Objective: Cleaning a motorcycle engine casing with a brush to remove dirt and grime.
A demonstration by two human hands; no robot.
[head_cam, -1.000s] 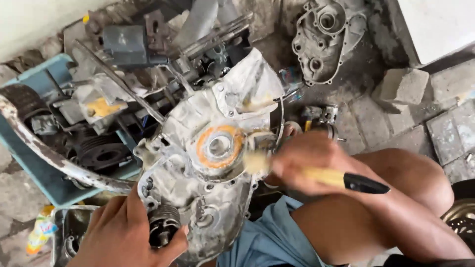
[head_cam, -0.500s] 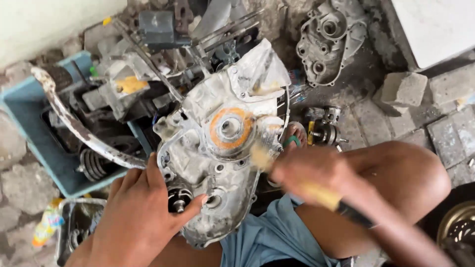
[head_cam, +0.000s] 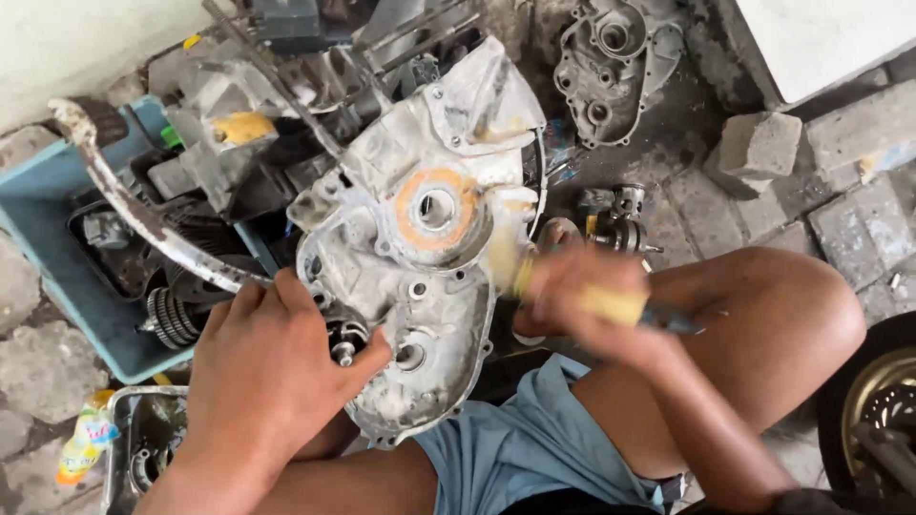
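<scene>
Engine casing [head_cam: 420,277] between hands, left hand [head_cam: 267,372] steadying, right hand [head_cam: 582,300] gripping brush [head_cam: 611,305].

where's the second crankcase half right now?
In the head view the second crankcase half lies on the dark ground at upper right, beyond the engine case being worked on, left of a grey stone block.

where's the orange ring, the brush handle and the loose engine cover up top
orange ring [head_cam: 412,205], head view, left side of the ring
brush handle [head_cam: 611,305], head view, yellow middle
loose engine cover [head_cam: 611,67], head view, centre of casting
</scene>
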